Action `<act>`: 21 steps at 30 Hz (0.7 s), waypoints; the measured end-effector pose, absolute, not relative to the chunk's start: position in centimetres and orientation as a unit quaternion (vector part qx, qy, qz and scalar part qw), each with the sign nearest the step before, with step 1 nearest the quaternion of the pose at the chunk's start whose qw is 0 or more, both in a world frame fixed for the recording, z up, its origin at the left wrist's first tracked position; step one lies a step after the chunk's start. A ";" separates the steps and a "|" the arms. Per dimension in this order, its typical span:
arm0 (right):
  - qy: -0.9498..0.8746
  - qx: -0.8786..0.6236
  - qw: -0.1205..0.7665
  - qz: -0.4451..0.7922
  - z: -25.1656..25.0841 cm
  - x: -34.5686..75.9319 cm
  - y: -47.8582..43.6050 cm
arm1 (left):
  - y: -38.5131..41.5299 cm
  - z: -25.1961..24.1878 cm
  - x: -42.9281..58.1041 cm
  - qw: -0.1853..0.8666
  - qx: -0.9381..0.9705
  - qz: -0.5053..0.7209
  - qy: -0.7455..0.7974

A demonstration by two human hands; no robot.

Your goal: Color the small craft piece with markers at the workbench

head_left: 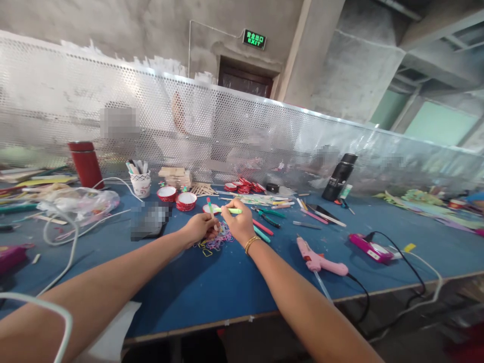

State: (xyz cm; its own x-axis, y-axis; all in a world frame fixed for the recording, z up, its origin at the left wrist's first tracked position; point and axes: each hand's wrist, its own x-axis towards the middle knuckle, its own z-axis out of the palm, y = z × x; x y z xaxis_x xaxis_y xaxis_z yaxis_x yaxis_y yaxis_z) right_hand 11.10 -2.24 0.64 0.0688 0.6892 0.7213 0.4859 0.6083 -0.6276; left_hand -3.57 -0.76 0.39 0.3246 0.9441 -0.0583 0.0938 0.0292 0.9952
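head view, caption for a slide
Gripping thin sticks, left hand and right hand hover over coloured pieces on a blue table

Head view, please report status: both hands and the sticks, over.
Left hand shut on upright stick. Right hand shut on green stick. Coloured loops lie by both. Glue gun apart.

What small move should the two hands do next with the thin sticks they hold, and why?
Probably bring the two sticks together. The right hand holds a thin yellow-green stick level, the left hand pinches a thin pink-and-green stick upright, and their ends are nearly meeting above the pile of coloured loops on the blue table.
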 end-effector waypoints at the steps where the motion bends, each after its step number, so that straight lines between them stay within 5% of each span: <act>1: -0.676 -0.432 0.590 0.087 0.6 11.1 -2.3 | -0.8 0.4 -3.6 0.565 0.585 0.378 0.443; 21: -0.683 -0.417 0.593 0.087 0.8 11.0 -2.5 | -0.9 0.2 -3.6 0.557 0.601 0.372 0.435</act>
State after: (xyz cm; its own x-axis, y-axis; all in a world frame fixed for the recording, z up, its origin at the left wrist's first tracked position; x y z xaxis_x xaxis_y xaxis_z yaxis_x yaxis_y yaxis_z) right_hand 11.03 -2.49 0.78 0.0527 0.6725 0.7382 0.4671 0.6368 -0.6134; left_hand -3.56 -0.89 0.18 0.3436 0.9384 -0.0376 0.1087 0.0001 0.9941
